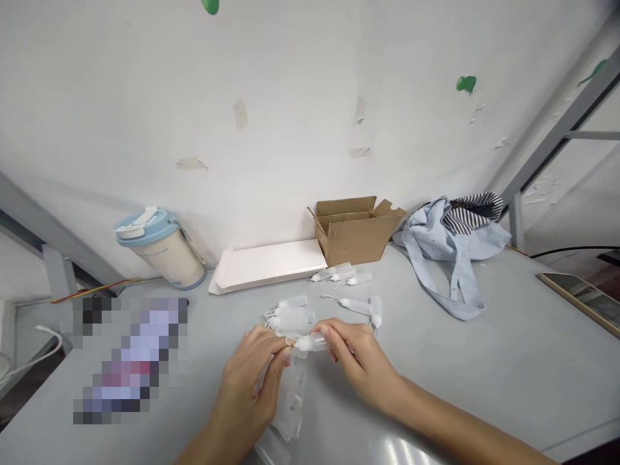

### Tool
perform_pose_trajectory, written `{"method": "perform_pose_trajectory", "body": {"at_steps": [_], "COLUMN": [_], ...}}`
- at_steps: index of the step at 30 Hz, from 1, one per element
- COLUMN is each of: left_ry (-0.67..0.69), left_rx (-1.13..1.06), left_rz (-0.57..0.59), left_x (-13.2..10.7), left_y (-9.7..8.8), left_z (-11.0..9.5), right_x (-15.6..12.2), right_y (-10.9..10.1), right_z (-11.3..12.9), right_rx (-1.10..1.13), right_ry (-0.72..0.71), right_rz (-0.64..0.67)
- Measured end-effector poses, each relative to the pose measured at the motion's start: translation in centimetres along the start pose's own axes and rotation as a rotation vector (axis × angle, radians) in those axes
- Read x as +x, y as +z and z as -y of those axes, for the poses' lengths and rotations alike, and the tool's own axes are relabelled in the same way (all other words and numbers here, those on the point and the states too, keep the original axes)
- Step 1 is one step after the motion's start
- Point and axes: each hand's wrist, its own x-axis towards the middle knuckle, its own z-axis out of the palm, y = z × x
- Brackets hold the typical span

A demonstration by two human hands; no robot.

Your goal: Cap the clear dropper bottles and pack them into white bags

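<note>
A small translucent dropper bottle [314, 342] lies level between the fingers of my right hand [361, 361], its white neck pointing left. My left hand [254, 371] is pinched together right at the bottle's tip, and what it holds there is too small to make out. Several similar bottles [293, 318] rest on the table just beyond my left hand. Two more bottles [357, 306] lie beyond my right hand, one of them with a thin tip. Below and between my hands is a further pile of clear bottles [288, 413], partly covered by my left hand.
At the wall stand an open cardboard box [353, 239] and a flat white package [271, 263], with several bottles [341, 274] in front. A blue-lidded tumbler [162, 248] and a blurred-out object [140, 355] are at left. Right are a light-blue cloth bag [436, 239] and a phone-like device [581, 300].
</note>
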Motion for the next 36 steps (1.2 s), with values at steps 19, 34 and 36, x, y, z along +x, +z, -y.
{"method": "perform_pose_trajectory", "body": {"at_steps": [19, 34, 36], "left_ry": [-0.139, -0.189, -0.195], "left_rx": [-0.005, -0.113, -0.119], "left_rz": [0.049, 0.071, 0.075], "left_x": [0.7, 0.6, 0.5], "left_y": [-1.6, -0.8, -0.7], "left_z": [0.8, 0.8, 0.6], "right_x": [1.2, 0.8, 0.7], "right_y": [-0.9, -0.6, -0.6], "right_z": [-0.7, -0.5, -0.5], "right_rx": [0.127, 0.105, 0.084], "right_ry": [0.128, 0.102, 0.09], "right_rz": [-0.016, 0.038, 0.05]}}
